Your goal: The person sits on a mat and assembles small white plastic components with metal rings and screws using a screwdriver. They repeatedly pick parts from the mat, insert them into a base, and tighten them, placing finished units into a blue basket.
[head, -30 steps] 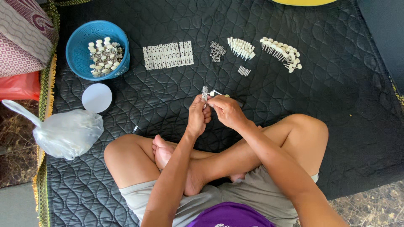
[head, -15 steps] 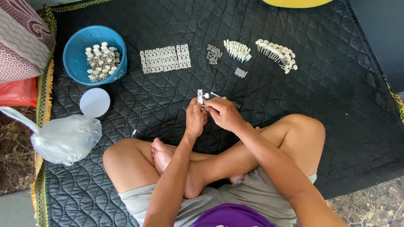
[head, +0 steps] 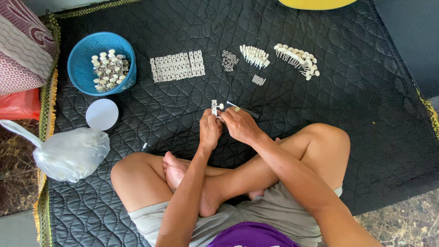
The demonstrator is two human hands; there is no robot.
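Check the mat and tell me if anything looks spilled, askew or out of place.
Nothing stands out. The small white parts lie in tidy groups on the black quilted mat, more sit inside the blue basket, and both hands, left hand and right hand, hold one small metal part.

Matt quilted cloth mat (head: 320, 151), glossy blue plastic basket (head: 82, 68).

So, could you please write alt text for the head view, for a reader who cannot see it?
A person sits cross-legged on a black quilted mat, both hands holding a small white-and-metal part between left hand and right hand. Ahead lie rows of small white parts and a blue basket of assembled pieces; a plastic bag lies left.
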